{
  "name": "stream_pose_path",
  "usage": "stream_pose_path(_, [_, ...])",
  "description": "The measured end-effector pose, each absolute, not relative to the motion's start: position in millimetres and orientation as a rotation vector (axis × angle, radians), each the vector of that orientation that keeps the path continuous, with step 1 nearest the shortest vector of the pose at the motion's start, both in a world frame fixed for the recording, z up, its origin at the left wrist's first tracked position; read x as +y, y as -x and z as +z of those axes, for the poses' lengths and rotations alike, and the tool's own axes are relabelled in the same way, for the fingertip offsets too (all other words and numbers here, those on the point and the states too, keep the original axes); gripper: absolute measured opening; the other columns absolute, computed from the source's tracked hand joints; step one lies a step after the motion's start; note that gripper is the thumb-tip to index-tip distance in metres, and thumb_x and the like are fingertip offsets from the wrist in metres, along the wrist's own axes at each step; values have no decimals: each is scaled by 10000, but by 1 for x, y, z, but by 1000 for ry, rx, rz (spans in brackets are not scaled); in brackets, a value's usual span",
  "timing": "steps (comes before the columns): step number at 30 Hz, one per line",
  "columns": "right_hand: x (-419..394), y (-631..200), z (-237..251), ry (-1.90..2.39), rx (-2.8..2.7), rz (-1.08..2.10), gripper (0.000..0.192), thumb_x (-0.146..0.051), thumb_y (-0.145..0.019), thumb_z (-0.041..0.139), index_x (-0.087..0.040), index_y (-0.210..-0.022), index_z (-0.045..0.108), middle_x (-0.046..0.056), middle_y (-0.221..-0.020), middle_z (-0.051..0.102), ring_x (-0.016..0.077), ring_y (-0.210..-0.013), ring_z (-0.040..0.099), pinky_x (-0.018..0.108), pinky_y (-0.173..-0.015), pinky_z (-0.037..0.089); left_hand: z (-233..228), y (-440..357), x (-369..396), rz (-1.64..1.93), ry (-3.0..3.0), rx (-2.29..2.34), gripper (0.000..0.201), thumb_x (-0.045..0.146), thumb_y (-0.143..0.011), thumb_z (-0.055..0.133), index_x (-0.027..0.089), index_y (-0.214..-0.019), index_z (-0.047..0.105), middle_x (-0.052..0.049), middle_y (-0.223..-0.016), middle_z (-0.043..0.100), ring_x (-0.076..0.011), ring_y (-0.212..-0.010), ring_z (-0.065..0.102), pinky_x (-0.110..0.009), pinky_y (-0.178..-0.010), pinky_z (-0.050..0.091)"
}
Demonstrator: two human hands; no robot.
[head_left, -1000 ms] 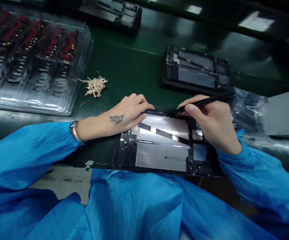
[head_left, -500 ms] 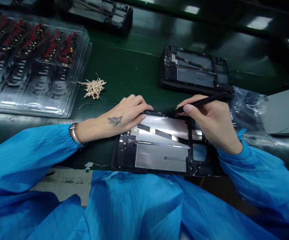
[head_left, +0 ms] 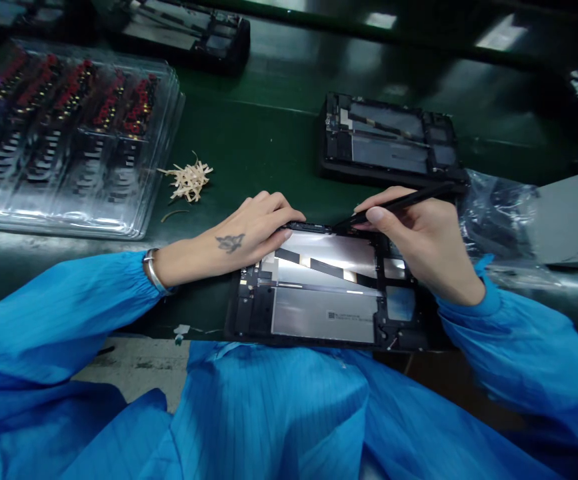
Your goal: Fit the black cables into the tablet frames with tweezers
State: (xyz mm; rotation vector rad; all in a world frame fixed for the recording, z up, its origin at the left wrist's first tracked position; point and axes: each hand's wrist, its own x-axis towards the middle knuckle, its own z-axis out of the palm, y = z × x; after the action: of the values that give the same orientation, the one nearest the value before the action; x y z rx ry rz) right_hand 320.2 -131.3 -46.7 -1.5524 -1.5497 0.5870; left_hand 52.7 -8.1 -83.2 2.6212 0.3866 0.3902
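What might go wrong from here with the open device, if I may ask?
The right hand holds a black tool by the far edge of the open device; a slip could perhaps scratch the silvery panel.

The device lies close to the near edge of the bench, so a knock might send it off.

Loose pale strips lie nearby; one might stray inside.
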Motion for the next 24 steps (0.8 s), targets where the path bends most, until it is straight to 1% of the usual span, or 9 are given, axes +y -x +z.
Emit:
stream_pose_path(4, [-131, -319, -45, 1574, -1613, 539, 230, -459, -987, 711, -242, -959, 784, 37, -937, 764, 201, -828, 740, 300, -646, 586, -84, -52, -7, 384, -2620, 377, 390, 398, -1128, 388, 208, -1405, 586, -104, -1250, 609, -235, -1094, 555, -383, -930, 438])
stream_pose_path(10, [-132, -317, -43, 1578, -1693, 450, 237, -471, -981, 707, -252, -945, 792, 50, -969, 773, 218, -857, 720, 310, -643, 570, -76, -53, -12, 371, -2627, 409, 369, 317, -1113, 422, 163, -1402, 592, -116, -1238, 615, -245, -1120, 559, -383, -948, 443])
stream_pose_path(15, [-132, -318, -43, 1578, -1654, 504, 247, -476, -981, 710, -246, -950, 795, 42, -972, 771, 206, -820, 728, 305, -624, 575, -72, -53, -14, 350, -2630, 416, 367, 319, -1112, 421, 159, -1393, 596, -114, -1235, 617, -246, -1105, 558, -388, -948, 449])
stream_pose_path(18, [-131, -318, -44, 1574, -1593, 531, 248, -485, -976, 719, -252, -936, 795, 33, -952, 766, 208, -820, 738, 316, -650, 606, -72, -53, -14, 355, -2639, 419, 367, 332, -1119, 411, 171, -1390, 598, -112, -1235, 618, -241, -1092, 558, -388, -952, 451])
stream_pose_path(21, [-131, -318, -46, 1532, -1514, 584, 202, -447, -978, 730, -260, -931, 787, 15, -943, 755, 193, -827, 747, 326, -735, 656, -73, -53, -14, 359, -2638, 418, 370, 348, -1123, 400, 182, -1388, 598, -112, -1240, 618, -239, -1092, 559, -385, -949, 454])
stream_pose_path(24, [-131, -318, -48, 1520, -1510, 606, 183, -420, -984, 728, -250, -952, 787, 9, -945, 752, 181, -827, 751, 315, -744, 654, -74, -53, -13, 357, -2639, 412, 373, 326, -1118, 402, 168, -1394, 597, -117, -1237, 620, -244, -1107, 561, -390, -952, 454])
